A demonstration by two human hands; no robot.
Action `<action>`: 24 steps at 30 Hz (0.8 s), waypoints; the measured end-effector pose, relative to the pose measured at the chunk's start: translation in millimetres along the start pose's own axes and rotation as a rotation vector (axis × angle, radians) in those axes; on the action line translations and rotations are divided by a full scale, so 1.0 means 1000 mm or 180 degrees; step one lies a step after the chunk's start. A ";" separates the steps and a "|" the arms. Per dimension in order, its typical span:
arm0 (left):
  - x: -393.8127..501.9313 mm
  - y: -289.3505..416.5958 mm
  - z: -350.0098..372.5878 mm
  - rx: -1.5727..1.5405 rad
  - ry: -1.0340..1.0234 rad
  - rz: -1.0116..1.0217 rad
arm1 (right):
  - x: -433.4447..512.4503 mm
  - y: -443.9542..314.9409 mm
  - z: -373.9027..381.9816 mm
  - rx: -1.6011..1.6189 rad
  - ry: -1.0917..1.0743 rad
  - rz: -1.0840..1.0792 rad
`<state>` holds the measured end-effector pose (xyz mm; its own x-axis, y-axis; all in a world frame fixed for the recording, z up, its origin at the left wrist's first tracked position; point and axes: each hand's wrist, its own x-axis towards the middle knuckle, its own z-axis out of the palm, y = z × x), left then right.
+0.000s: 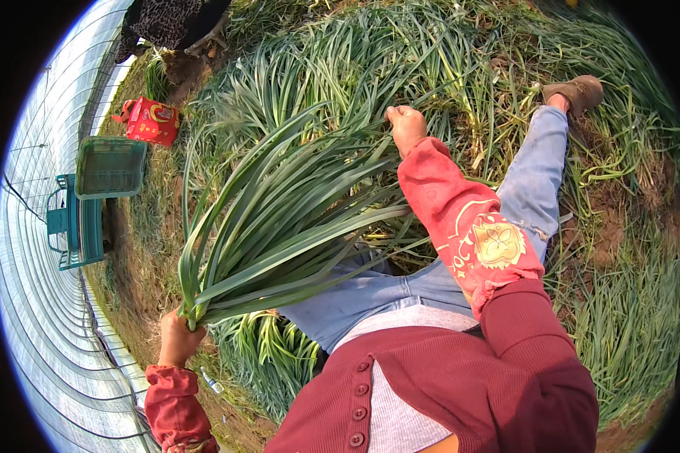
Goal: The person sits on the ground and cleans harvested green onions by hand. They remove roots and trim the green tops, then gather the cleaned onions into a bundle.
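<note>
My left hand (181, 338) grips a large bundle of long, flat-leaved, leek-like greens (294, 226) by its pale base. The leaves fan up and to the right, across my jeans. At the far end of the leaves is my right hand (407, 124), its thumb and fingers drawn together. Whether a leaf is pinched between those fingertips is hard to make out. Below the bundle, beside my hip, lies a pile of similar greens (272, 351), its paler ends uppermost.
Cut greens (340, 62) cover the ground ahead. At left stand a green plastic crate (111, 167), a teal plastic stool-like object (85, 226) and a red bag (152, 122). A plastic bottle (211, 380) lies near my left sleeve. Another person (164, 22) is at the top left, beside the greenhouse film wall (39, 317).
</note>
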<state>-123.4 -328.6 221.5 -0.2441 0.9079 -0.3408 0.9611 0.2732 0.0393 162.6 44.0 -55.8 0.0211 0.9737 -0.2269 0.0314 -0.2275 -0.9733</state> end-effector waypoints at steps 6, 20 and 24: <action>0.003 -0.005 0.005 0.0075 0.0162 0.0219 | -0.029 0.000 -0.014 0.0662 -0.1855 -0.0761; 0.008 0.006 0.003 0.0039 0.0352 0.0479 | -0.053 -0.037 0.022 -0.0345 -0.3165 -0.0966; 0.007 0.011 -0.002 0.0715 0.0561 0.0547 | -0.057 -0.036 0.033 -0.1301 -0.2997 -0.1748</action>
<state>-115.3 -318.3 221.3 -0.0756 0.9810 -0.1786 0.9898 0.0521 -0.1327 127.1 -2.8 -8.8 -0.8406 0.5286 0.1182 0.1294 0.4080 -0.9038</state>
